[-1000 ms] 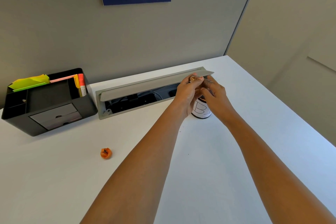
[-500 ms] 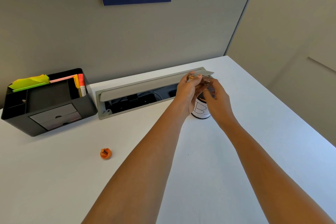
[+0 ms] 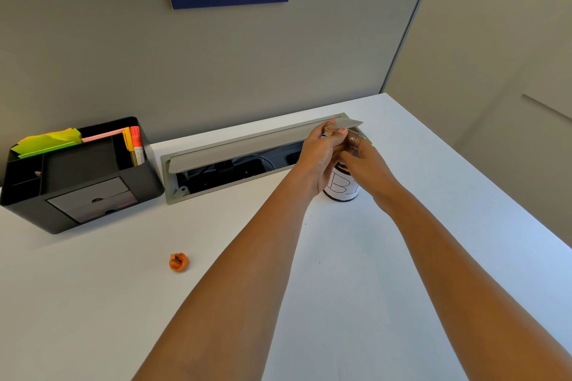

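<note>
A dark cup (image 3: 340, 190) with a white label stands on the white desk (image 3: 356, 288), right in front of the cable tray. Both hands meet just above its mouth. My left hand (image 3: 320, 153) pinches a small brown item (image 3: 326, 128) at its fingertips; it looks like a pencil end, mostly hidden. My right hand (image 3: 370, 168) curls its fingers round a slim patterned item (image 3: 355, 147) over the cup. The cup's opening is hidden by the hands.
A grey cable tray (image 3: 247, 148) with its lid propped open runs along the desk's back. A black organiser (image 3: 83, 176) with markers and sticky notes stands at the left. An orange sharpener (image 3: 178, 262) lies on the desk. A grey partition rises behind.
My right hand has dropped a little toward the cup's mouth, and the patterned item has come into view. The left hand stays nearly in place.
</note>
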A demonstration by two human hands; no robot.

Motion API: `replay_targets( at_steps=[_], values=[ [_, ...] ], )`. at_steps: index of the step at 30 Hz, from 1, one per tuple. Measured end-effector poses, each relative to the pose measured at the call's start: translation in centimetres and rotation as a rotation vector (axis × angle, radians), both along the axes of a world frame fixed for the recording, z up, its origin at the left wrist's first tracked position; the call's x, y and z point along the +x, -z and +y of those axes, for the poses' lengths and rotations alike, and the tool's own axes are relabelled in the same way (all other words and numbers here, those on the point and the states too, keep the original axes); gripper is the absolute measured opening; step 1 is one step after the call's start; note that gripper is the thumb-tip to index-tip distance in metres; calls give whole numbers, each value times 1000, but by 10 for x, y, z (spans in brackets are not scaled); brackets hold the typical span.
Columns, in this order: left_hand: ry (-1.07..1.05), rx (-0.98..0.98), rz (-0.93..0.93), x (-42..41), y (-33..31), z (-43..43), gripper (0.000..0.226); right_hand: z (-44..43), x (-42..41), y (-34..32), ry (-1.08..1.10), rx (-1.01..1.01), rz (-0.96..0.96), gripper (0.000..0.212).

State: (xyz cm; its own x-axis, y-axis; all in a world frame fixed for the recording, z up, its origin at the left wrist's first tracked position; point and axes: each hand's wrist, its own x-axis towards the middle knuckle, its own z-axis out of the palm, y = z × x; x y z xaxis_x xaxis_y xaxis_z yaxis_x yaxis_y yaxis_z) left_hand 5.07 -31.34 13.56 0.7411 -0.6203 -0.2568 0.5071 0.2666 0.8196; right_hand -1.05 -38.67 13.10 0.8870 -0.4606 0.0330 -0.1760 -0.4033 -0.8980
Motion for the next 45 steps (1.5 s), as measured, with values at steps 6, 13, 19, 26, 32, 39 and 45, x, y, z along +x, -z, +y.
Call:
replay_targets(
  at_steps=[6, 13, 19, 26, 32, 39, 45],
  values=[
    [-81, 16, 29, 2, 1, -9, 49, -8, -2, 4, 50, 45, 19, 41],
    [-141, 88, 15, 10, 5, -18, 54, -20, -3, 7, 102, 138, -20, 36],
    [-175, 86, 107, 14, 6, -21, 45, -34, -1, 5, 265, 147, -86, 20],
    [-151, 262, -106, 11, 11, -22, 50, -41, 8, -10, 165, -204, -84, 29],
    [-187, 465, -455, -2, 4, -24, 37, -39, 25, -20, 23, -377, 3, 44],
    [-140, 434, -547, -4, 1, -25, 45, -48, 29, -16, 123, -386, -69, 32],
    [-51, 580, -706, -1, 21, -9, 65, -51, 12, 0, 302, -169, -195, 26]
  ],
)
